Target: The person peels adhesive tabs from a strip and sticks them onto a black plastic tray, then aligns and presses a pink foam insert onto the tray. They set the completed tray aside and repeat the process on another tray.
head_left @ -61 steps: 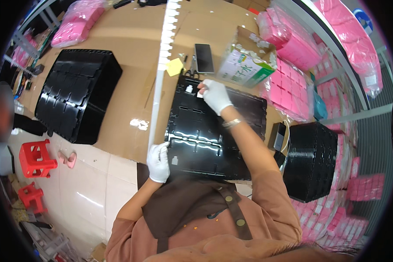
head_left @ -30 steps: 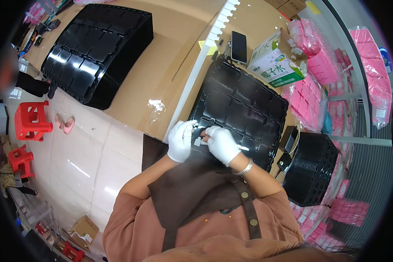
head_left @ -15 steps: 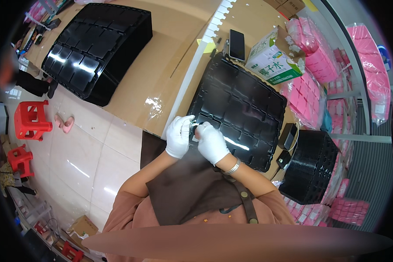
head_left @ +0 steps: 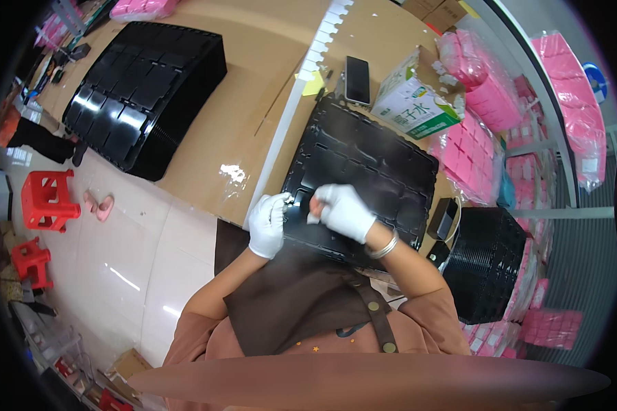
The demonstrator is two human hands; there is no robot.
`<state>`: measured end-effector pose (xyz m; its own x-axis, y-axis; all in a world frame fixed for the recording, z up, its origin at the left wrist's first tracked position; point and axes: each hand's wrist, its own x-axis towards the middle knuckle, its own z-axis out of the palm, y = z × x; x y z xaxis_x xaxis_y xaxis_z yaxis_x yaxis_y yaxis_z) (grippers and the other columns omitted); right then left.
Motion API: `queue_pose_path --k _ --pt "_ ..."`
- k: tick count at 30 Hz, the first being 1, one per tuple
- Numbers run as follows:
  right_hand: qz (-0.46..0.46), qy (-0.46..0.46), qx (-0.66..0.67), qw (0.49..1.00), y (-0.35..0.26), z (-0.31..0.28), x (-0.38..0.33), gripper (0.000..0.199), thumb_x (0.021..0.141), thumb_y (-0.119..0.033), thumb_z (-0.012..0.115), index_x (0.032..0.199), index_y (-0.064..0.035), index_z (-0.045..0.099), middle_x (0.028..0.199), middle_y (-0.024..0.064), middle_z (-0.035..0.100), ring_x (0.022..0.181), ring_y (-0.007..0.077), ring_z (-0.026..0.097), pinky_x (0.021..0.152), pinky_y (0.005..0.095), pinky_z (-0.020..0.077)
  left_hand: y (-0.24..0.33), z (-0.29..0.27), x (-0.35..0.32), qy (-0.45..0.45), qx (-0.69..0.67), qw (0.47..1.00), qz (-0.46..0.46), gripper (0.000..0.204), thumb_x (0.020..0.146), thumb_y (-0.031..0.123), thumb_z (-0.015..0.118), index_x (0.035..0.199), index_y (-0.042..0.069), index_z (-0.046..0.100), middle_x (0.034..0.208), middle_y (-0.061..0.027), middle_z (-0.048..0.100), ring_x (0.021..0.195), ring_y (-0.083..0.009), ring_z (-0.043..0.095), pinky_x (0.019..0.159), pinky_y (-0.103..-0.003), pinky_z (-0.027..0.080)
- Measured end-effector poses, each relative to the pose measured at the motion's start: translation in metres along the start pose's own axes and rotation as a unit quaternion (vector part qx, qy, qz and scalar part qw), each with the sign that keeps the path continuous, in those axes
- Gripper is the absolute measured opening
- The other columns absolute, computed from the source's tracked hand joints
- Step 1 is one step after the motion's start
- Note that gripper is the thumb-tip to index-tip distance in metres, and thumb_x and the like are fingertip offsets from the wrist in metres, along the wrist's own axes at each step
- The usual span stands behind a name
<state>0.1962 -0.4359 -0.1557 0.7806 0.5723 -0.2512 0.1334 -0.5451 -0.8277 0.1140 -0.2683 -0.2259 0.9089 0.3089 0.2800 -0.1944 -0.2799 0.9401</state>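
A black plastic tray (head_left: 380, 164) with rows of square compartments lies on the cardboard-covered table in front of me. Over its near left corner, my left hand (head_left: 267, 225) in a white glove is closed, fingertips together around something small and shiny that I cannot make out. My right hand (head_left: 346, 212), also gloved, hovers above the tray's near part, a little blurred. Its bare-looking thumb and finger are pinched, and a small whitish scrap (head_left: 313, 219) shows just below them; whether they grip it is unclear.
At the far left stands a tall stack of black trays (head_left: 144, 89); another stack (head_left: 483, 264) is at my right. Beyond the tray are a phone (head_left: 357, 79) and an open carton (head_left: 418, 96). Pink packs (head_left: 469, 154) line the right side. Red stools (head_left: 50, 200) stand on the floor.
My hands have drawn apart: the right has moved right, away from the left, which stays at the tray's corner. The whole view has shifted slightly.
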Motion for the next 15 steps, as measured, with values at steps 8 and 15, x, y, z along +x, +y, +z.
queue_pose_path --k 8,15 --pt "-0.015 0.016 -0.176 0.984 -0.007 0.051 -0.012 0.008 0.077 0.002 0.056 0.083 0.0011 0.061 0.087 0.0206 0.063 0.08 0.0371 0.064 0.07 0.0417 0.0516 -0.004 0.003 -0.001 0.006 0.003 1.0 -0.008 0.016 0.093 0.004 0.051 0.1 -0.002 0.064 0.082 -0.0115 0.06 0.072 -0.0224 0.059 0.066 -0.032 0.047" --pt "-0.068 0.052 -0.187 0.979 0.002 0.059 -0.014 0.01 0.077 0.005 0.054 0.081 -0.0008 0.061 0.081 0.0173 0.062 0.073 0.0342 0.064 0.067 0.0382 0.052 -0.002 0.004 -0.003 0.008 -0.003 1.0 -0.021 0.016 0.093 0.004 0.05 0.101 -0.001 0.064 0.08 -0.0111 0.059 0.071 -0.0226 0.058 0.065 -0.032 0.047"
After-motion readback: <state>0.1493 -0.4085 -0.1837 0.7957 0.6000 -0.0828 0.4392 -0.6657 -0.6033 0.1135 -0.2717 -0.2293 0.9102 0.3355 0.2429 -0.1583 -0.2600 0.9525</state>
